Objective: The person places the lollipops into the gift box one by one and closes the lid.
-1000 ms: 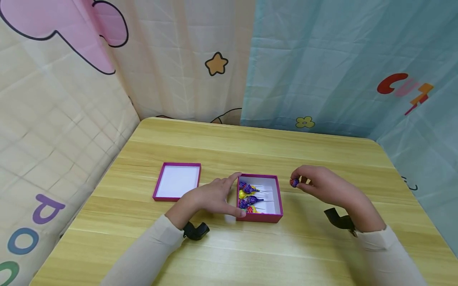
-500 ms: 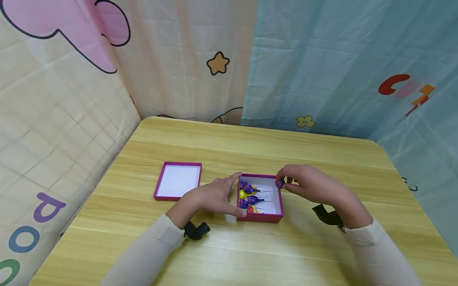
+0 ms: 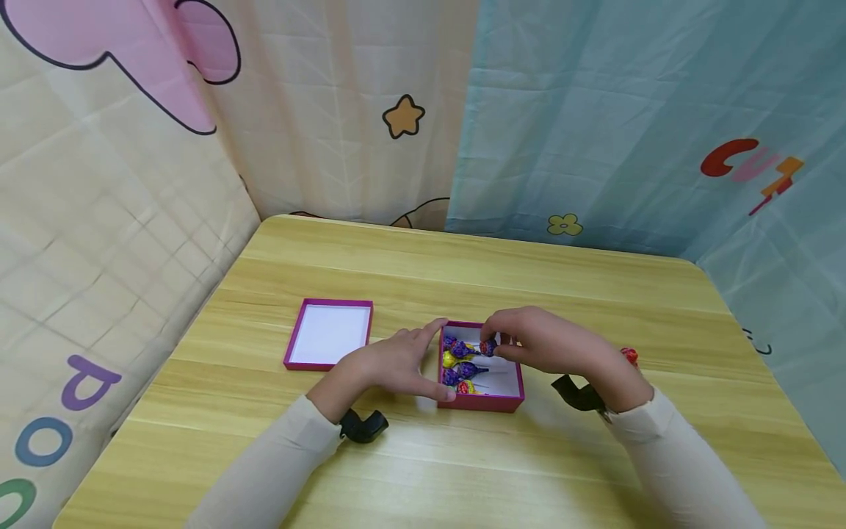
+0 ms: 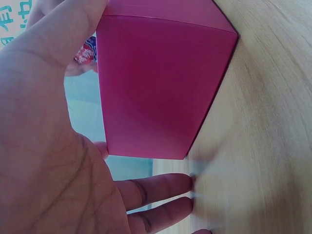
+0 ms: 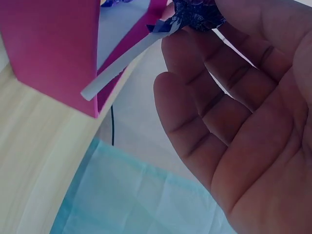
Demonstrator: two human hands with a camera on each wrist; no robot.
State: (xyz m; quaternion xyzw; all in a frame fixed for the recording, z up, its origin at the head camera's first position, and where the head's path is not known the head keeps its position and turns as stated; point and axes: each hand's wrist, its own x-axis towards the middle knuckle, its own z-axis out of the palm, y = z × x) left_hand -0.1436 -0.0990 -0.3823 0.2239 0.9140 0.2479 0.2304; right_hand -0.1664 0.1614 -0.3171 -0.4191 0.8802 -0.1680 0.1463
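Note:
My right hand (image 3: 551, 344) pinches a dark purple-wrapped lollipop (image 3: 487, 347) by its round head, over the inside of an open magenta box (image 3: 485, 404). In the right wrist view the lollipop's white stick (image 5: 119, 66) points down beside the box wall. Inside the box, purple and yellow lollipops (image 3: 471, 369) lie along the left, sticks pointing right. My left hand (image 3: 396, 364) braces the box's left side, thumb at the near corner and index finger at the far one. Its other fingers (image 4: 161, 187) stretch out straight in the left wrist view.
The box's lid (image 3: 317, 366) lies white inside up, to the left on the wooden table (image 3: 423, 470). A red-wrapped lollipop (image 3: 629, 355) shows partly behind my right wrist. Printed curtains (image 3: 344, 147) hang past the table's far edge.
My right hand has moved left with the lollipop, from beside the box to over its inside. The red lollipop behind that wrist has come into view. My left hand stays put.

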